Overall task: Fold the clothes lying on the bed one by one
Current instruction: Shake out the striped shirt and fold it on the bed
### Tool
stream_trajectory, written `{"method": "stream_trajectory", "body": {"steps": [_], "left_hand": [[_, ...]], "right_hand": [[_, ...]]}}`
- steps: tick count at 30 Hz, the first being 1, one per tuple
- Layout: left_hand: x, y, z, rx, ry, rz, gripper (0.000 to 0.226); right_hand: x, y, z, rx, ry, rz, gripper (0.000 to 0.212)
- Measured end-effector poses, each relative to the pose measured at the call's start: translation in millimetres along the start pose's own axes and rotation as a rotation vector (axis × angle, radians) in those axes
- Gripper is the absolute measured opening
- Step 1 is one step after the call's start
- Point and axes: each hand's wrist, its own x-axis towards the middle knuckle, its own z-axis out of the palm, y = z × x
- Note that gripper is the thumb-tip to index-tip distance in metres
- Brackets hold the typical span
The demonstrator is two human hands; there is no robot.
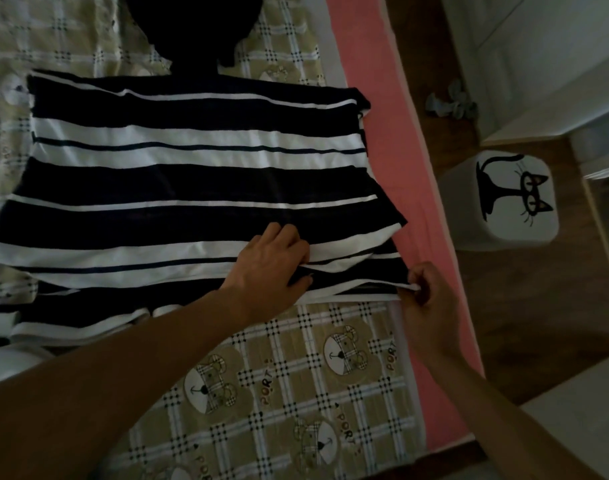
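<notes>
A dark navy and white striped garment [178, 174] lies spread flat across the bed [296, 393], which has a checked sheet printed with bears. My left hand [273, 261] rests on the garment's near right part, fingers curled into a fold of the fabric. My right hand [431, 292] is closed on the garment's near right corner at the bed's edge, pinching the white hem. A plain dark garment [199, 32] lies at the far end of the bed, partly under the striped one.
A pink mattress edge [393, 140] runs along the right side of the bed. On the wooden floor beside it stands a white stool with a black cat drawing [507, 199]. Small grey-blue items [452, 102] lie on the floor farther back.
</notes>
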Motion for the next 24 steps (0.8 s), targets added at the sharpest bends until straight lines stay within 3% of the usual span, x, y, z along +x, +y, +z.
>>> {"method": "stream_trajectory", "body": {"steps": [5, 7, 9, 11, 13, 17, 20, 24], "left_hand": [[-3.9, 7.8, -1.3, 0.026, -0.013, 0.012, 0.033], [-7.5, 11.1, -1.5, 0.063, -0.101, 0.097, 0.036], [-7.0, 16.0, -1.3, 0.096, -0.187, 0.155, 0.040], [-1.1, 28.2, 0.0, 0.090, -0.197, 0.142, 0.049], [9.8, 47.9, 6.9, 0.094, -0.137, 0.083, 0.070], [40.0, 93.4, 26.3, 0.198, -0.124, -0.022, 0.113], [63.2, 112.7, 38.1, 0.175, -0.103, -0.148, 0.109], [79.9, 116.6, 42.5, 0.079, -0.034, -0.164, 0.078]], "right_hand": [[-10.0, 25.5, -9.0, -0.026, -0.067, 0.208, 0.035], [-1.4, 30.5, -23.1, -0.045, -0.110, 0.317, 0.030], [21.5, 25.8, -30.4, -0.047, -0.115, 0.367, 0.012], [54.1, 4.0, -26.0, 0.047, -0.122, 0.377, 0.022], [89.5, -26.1, -11.7, 0.143, -0.148, 0.349, 0.036], [166.2, -81.2, 22.7, -0.014, -0.197, 0.182, 0.066], [222.1, -106.8, 41.6, -0.176, -0.262, 0.007, 0.082], [267.0, -126.7, 58.1, -0.371, -0.394, -0.130, 0.099]]}}
